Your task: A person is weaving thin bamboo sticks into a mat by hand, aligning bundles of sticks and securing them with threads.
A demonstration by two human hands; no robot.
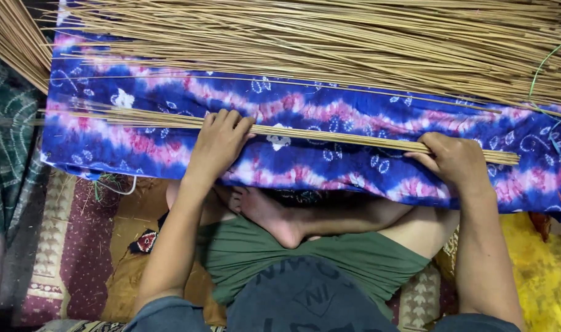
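The left hand lies palm-down with fingers together, pressing on a thin bundle of straw-coloured sticks, while the right hand has its fingers curled and clamped around the same bundle near its right end. The bundle lies across a blue, pink and white tie-dyed cloth spread on the floor in front of the person's crossed legs (bare foot showing). Beyond it rests a big heap of loose sticks, with a patterned maroon mat and a yellow cloth underneath at the sides.
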